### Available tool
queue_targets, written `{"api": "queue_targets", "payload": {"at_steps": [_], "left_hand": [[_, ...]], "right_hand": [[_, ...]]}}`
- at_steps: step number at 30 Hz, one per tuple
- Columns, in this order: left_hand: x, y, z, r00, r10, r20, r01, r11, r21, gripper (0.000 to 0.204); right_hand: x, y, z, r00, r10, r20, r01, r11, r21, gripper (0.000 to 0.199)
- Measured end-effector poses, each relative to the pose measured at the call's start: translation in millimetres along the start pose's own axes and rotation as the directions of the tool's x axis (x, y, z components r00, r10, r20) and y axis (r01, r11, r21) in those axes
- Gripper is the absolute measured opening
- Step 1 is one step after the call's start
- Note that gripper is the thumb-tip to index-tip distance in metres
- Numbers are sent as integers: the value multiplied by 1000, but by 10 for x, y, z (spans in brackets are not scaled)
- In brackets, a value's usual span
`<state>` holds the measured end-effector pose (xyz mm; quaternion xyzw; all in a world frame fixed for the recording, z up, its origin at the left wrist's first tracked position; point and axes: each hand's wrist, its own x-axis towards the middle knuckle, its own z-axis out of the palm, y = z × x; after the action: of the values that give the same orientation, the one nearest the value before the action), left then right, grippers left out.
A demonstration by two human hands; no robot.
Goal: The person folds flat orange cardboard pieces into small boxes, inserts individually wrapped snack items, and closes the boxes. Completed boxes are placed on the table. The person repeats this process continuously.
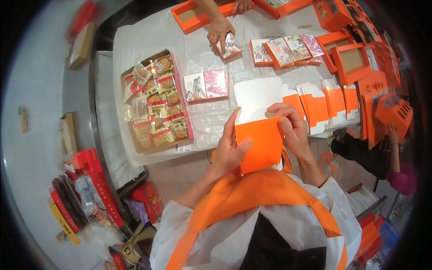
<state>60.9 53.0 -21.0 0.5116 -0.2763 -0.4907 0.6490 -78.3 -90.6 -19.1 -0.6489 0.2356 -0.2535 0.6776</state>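
Between my two hands is an orange cardboard box [260, 140], its white inner flap [258, 94] raised on the far side. My left hand [230, 150] grips its left side, with the thumb over the orange face. My right hand [291, 128] holds the upper right edge, fingers curled at the base of the flap. Just beyond the box lie rows of flat orange-and-white cartons [315, 105]. To the left on the table, two small picture-printed boxes [206, 85] sit side by side next to a carton [190, 128] filled with wrapped mooncakes [157, 101].
Across the table, another person's hand [220, 33] touches a small printed box [230, 48]. Printed boxes [290, 48] and open orange trays [351, 63] stand at the far right. A second person [398, 177] in a magenta sleeve holds an orange box [393, 112]. Red packaging [96, 184] stands at lower left.
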Motion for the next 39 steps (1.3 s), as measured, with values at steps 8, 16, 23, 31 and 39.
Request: {"api": "queue_targets", "payload": {"at_steps": [8,16,23,31,39], "left_hand": [[242,-52,-231,956,288,55,-287,883,371,22],[238,-34,-8,890,444,-106,-439,896,69,17],[228,142,24,946,311,-93,-275,919,284,19],[279,289,-19,966,246,-82,-205,918,339,15],[268,235,-114,973,219,-76,-176,910,375,19]], "right_hand": [[88,-21,295,953,-132,-273,189,962,197,11],[93,30,171,993,-119,-5,118,973,197,30],[45,-14,247,993,-68,-99,88,973,214,19],[123,-164,257,988,-77,-130,100,979,178,13],[204,-107,268,996,38,-75,-15,959,281,15]]}}
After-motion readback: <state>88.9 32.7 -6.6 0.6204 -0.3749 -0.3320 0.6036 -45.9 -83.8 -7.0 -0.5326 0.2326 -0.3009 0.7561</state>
